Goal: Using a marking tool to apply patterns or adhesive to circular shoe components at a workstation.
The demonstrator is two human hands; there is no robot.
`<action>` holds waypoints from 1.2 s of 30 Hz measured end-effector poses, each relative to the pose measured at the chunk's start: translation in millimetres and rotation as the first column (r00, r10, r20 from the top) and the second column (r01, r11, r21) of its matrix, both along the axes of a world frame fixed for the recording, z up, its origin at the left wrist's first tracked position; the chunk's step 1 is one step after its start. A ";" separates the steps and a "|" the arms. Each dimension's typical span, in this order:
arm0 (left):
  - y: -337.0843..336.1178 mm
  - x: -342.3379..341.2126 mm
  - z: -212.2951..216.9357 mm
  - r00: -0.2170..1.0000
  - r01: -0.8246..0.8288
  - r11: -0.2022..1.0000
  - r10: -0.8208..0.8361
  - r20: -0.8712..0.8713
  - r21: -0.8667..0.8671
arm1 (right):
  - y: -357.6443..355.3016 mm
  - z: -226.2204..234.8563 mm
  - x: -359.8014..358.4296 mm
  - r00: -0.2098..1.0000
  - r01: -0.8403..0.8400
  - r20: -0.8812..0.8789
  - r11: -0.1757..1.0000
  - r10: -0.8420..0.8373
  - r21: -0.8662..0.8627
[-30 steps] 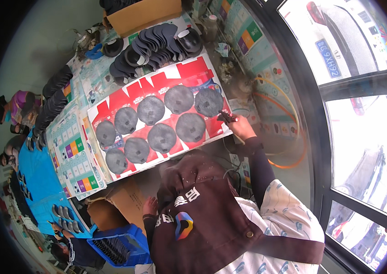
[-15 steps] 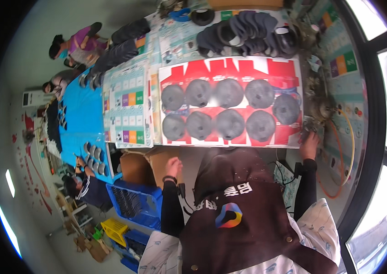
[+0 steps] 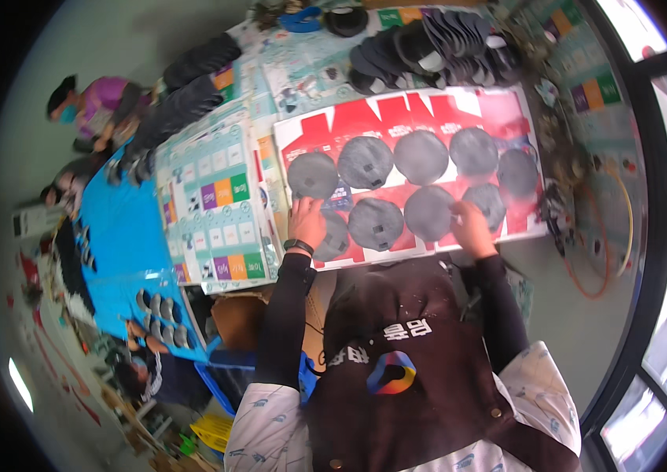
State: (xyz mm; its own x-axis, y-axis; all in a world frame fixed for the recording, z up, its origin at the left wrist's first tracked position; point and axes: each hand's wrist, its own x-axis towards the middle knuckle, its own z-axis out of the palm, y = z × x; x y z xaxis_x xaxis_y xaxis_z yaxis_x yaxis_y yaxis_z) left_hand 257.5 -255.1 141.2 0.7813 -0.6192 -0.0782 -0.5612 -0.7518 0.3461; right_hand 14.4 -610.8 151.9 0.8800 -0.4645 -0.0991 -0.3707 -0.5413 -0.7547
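On the counter (image 3: 577, 315), directly ahead of the person, lies a red and white cardboard sheet (image 3: 420, 118) carrying nine dark grey round discs: five in the far row and four in the near row. Left hand (image 3: 307, 223) rests at the near left corner of the sheet, fingers (image 3: 302, 206) curled loosely, touching the disc (image 3: 335, 236) at the left end of the near row; whether they pinch it or only press on it cannot be told. A dark watch (image 3: 298, 246) sits on that wrist. Right hand (image 3: 472, 228) lies over the near right part of the sheet, fingers (image 3: 459, 211) bent down between the third disc (image 3: 429, 212) and the fourth disc (image 3: 485, 202) of the near row, touching them; its grip is hidden by the back of the hand. Farther away on the counter sits a heap of dark discs (image 3: 428, 47), too overlapped to count.
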 end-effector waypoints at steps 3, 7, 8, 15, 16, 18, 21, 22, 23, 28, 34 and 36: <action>4.1 8.9 -17.4 0.987 0.159 0.986 -0.158 -0.033 0.039 | 69.3 -2.9 43.2 0.995 -0.004 -0.101 0.999 0.001 -0.032; 31.2 9.9 -30.1 0.984 0.178 0.977 -0.179 0.003 -0.116 | 115.8 -10.7 80.6 0.981 0.049 -0.187 0.999 -0.051 -0.016; 40.4 9.5 -32.1 0.995 0.100 0.982 -0.097 0.025 -0.161 | 120.5 -13.9 84.1 0.970 0.081 -0.224 0.995 -0.092 -0.054; 95.2 3.5 -42.9 0.994 -0.089 0.983 0.079 -0.069 -0.158 | 120.2 -39.5 93.6 0.936 0.190 -0.277 0.974 -0.218 -0.126; 100.1 1.1 -43.9 0.989 -0.133 0.981 0.124 -0.075 -0.138 | 120.2 -39.3 97.0 0.925 0.200 -0.309 0.974 -0.223 -0.108; 107.9 -1.2 -45.8 0.978 -0.198 0.973 0.189 -0.086 -0.119 | 121.2 -35.1 106.4 0.940 0.159 -0.288 0.982 -0.183 -0.105; 114.0 -4.0 -49.5 0.949 -0.306 0.949 0.297 -0.105 -0.075 | 129.5 -25.5 126.0 0.982 -0.016 -0.190 0.993 -0.007 -0.119; 115.0 -4.3 -51.0 0.949 -0.308 0.948 0.301 -0.091 -0.082 | 133.7 -23.3 133.2 0.988 -0.148 -0.071 0.974 0.137 -0.170; 114.6 -4.6 -53.2 0.947 -0.315 0.947 0.309 -0.091 -0.062 | 134.6 -23.0 143.3 0.963 -0.255 -0.132 0.952 0.234 -0.171; 108.3 -4.8 -62.1 0.961 -0.249 0.961 0.261 0.093 -0.120 | 139.5 -30.8 179.2 0.887 -0.435 -0.316 0.840 0.338 -0.323; 97.1 -15.1 -60.5 0.906 -0.423 0.897 0.420 -0.048 -0.130 | 140.4 -39.1 185.9 0.844 -0.525 -0.347 0.760 0.409 -0.383; 92.4 -19.6 -57.2 0.907 -0.419 0.899 0.420 -0.017 -0.129 | 139.5 -41.6 187.9 0.818 -0.567 -0.391 0.710 0.422 -0.419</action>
